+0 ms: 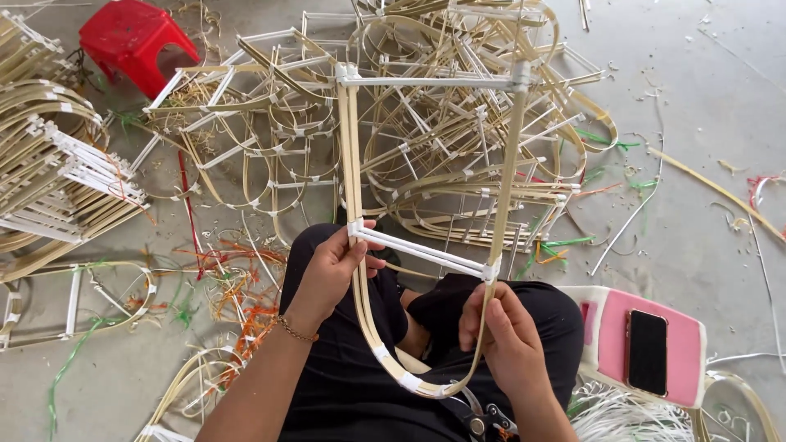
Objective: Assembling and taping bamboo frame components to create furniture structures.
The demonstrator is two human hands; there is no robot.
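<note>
At the frame's centre, a U-shaped bamboo frame is held over the lap. Its left rail is clasped by the left hand, fingers curled shut around the white-taped joint. Its right rail is pinched by the right hand, fingers pressed together.

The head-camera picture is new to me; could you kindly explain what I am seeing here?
The one camera sits on a seated person's head and looks down at their lap and a concrete floor. The left hand and right hand hold a U-shaped bamboo frame, with white crossbars taped across it. A pile of similar frames lies ahead, another stack to the left. There is also a red stool, and a dark phone on a pink stool.
</note>
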